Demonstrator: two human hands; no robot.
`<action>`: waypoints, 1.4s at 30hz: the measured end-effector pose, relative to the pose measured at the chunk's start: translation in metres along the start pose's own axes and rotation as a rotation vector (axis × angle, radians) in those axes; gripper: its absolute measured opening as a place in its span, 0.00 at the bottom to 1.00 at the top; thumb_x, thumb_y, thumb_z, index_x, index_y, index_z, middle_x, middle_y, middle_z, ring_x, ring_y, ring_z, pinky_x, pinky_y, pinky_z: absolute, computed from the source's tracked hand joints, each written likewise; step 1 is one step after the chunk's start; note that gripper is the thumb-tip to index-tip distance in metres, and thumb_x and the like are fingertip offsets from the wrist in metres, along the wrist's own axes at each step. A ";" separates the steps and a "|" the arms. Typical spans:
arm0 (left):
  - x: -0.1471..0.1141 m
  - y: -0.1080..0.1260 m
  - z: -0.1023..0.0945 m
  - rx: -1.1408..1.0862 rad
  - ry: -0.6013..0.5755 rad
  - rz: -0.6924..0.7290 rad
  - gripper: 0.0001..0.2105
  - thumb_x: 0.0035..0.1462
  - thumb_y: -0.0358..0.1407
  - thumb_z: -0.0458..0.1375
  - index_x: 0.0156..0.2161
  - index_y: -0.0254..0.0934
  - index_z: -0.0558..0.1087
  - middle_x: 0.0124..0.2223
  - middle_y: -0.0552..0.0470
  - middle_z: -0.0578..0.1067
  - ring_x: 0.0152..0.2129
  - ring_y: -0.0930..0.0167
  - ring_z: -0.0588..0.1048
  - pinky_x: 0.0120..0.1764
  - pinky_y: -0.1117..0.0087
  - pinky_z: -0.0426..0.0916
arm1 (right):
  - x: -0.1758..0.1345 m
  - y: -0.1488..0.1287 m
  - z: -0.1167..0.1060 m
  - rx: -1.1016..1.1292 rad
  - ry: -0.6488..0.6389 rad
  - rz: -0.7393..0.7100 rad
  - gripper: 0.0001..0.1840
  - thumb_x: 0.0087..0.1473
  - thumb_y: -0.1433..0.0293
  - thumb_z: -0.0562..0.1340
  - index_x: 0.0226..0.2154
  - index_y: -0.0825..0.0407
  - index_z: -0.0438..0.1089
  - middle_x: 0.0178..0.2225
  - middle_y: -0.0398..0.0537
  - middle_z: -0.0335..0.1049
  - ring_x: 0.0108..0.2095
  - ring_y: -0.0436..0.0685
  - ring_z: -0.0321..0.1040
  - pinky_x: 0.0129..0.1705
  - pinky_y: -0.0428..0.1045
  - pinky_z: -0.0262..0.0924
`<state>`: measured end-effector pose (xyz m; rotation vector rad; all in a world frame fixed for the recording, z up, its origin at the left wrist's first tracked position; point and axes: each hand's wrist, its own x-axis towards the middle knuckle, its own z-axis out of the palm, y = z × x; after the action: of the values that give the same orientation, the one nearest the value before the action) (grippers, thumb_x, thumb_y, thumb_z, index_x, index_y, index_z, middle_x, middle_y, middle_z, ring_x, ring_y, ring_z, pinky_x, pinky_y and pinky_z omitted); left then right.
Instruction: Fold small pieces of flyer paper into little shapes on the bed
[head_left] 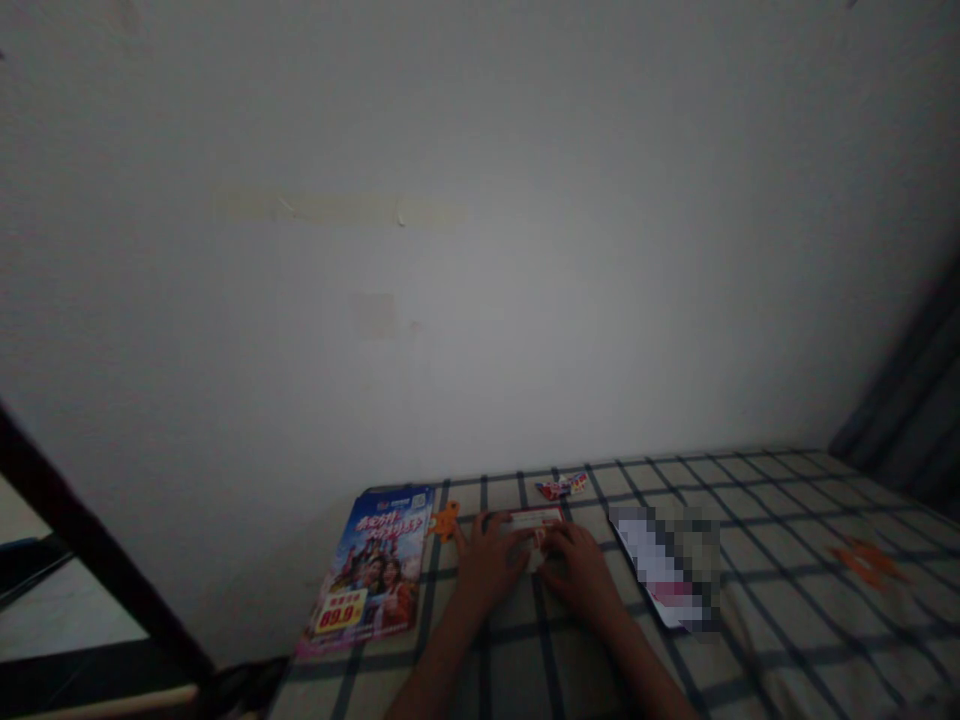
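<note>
My left hand (491, 555) and my right hand (579, 568) meet over a piece of paper (536, 517) with a white face and a red edge. The fingers of both hands are bent and press on the paper from either side, covering most of it. Just beyond the hands lies a small folded paper piece (562, 486) in red, white and blue. An orange figure-shaped piece (445, 520) rests close to my left fingertips.
A stack of printed flyers (379, 575) lies to the left on the checked cloth (517, 640). On the right are a flat white, partly blurred item (652, 565) and another orange piece (870, 562). A wall (525, 250) rises behind, and a dark bar (105, 550) slants at left.
</note>
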<state>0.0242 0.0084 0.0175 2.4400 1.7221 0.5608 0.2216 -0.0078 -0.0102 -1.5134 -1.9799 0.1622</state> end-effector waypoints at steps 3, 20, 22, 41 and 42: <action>0.000 0.000 -0.001 0.010 -0.005 0.000 0.16 0.64 0.49 0.54 0.55 0.68 0.71 0.63 0.57 0.68 0.62 0.52 0.58 0.60 0.30 0.42 | -0.003 0.004 0.003 0.032 0.006 -0.007 0.14 0.49 0.69 0.65 0.41 0.45 0.75 0.53 0.49 0.71 0.56 0.63 0.65 0.60 0.60 0.58; -0.001 0.011 -0.006 0.006 0.009 -0.046 0.16 0.60 0.55 0.56 0.53 0.65 0.74 0.62 0.56 0.70 0.61 0.52 0.60 0.61 0.31 0.42 | -0.006 0.016 0.009 0.332 0.179 -0.006 0.12 0.58 0.66 0.59 0.40 0.46 0.79 0.50 0.53 0.75 0.53 0.62 0.69 0.58 0.61 0.62; -0.001 0.010 -0.004 -0.013 0.005 -0.050 0.18 0.58 0.55 0.58 0.53 0.65 0.75 0.62 0.56 0.69 0.62 0.51 0.59 0.62 0.31 0.41 | -0.007 0.017 0.009 0.331 0.193 0.003 0.12 0.58 0.66 0.60 0.39 0.46 0.79 0.50 0.53 0.75 0.53 0.62 0.69 0.58 0.61 0.62; -0.001 0.010 -0.006 -0.007 -0.018 -0.069 0.22 0.54 0.61 0.58 0.54 0.67 0.73 0.64 0.57 0.68 0.63 0.49 0.58 0.62 0.31 0.38 | -0.009 0.003 -0.006 0.104 0.087 -0.013 0.10 0.54 0.71 0.65 0.35 0.39 0.81 0.57 0.48 0.68 0.59 0.65 0.59 0.61 0.63 0.59; -0.001 0.009 -0.005 -0.005 -0.021 -0.071 0.22 0.54 0.61 0.58 0.54 0.67 0.73 0.64 0.57 0.68 0.63 0.50 0.58 0.62 0.31 0.38 | -0.009 0.002 -0.007 0.092 0.081 -0.009 0.11 0.54 0.71 0.65 0.34 0.39 0.81 0.57 0.47 0.68 0.59 0.65 0.59 0.61 0.63 0.59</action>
<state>0.0305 0.0037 0.0251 2.3625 1.7883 0.5282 0.2282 -0.0169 -0.0094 -1.4302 -1.8900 0.1833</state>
